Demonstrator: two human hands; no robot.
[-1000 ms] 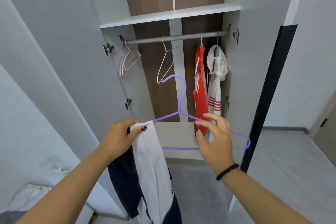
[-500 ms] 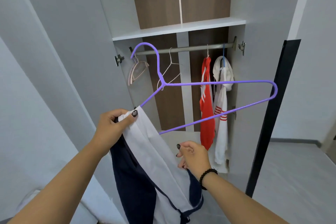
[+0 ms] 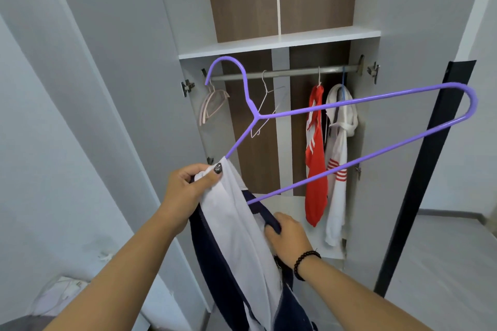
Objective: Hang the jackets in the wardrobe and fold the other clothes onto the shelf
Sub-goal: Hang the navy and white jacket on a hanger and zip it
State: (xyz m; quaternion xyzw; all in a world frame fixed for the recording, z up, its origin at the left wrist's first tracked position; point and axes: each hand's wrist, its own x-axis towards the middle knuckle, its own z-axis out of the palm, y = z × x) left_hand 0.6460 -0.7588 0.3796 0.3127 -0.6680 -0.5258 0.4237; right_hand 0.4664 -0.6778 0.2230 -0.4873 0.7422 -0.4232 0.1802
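Note:
My left hand (image 3: pixel 188 191) grips the top of a navy and white jacket (image 3: pixel 236 250) together with one end of a purple wire hanger (image 3: pixel 376 98), whose left arm is tucked into the jacket. The hanger sticks up and out to the right, tilted. My right hand (image 3: pixel 287 236) is closed on a navy edge of the jacket lower down. Behind, the open wardrobe has a metal rail (image 3: pixel 290 72). On the rail hang a red jacket (image 3: pixel 316 164) and a white jacket with red stripes (image 3: pixel 338 158).
Two empty hangers are on the rail: a pink one (image 3: pixel 212 105) at the left and a white wire one (image 3: pixel 265 110). A white shelf (image 3: pixel 279 43) sits above the rail. The left wardrobe door (image 3: pixel 107 88) stands open beside me, and a black door edge (image 3: pixel 430 174) at the right.
The hanger swung from upright to tilted with its far end raised to the right. My right hand let go of it, dropped to the jacket and gripped its navy edge. The view moved closer.

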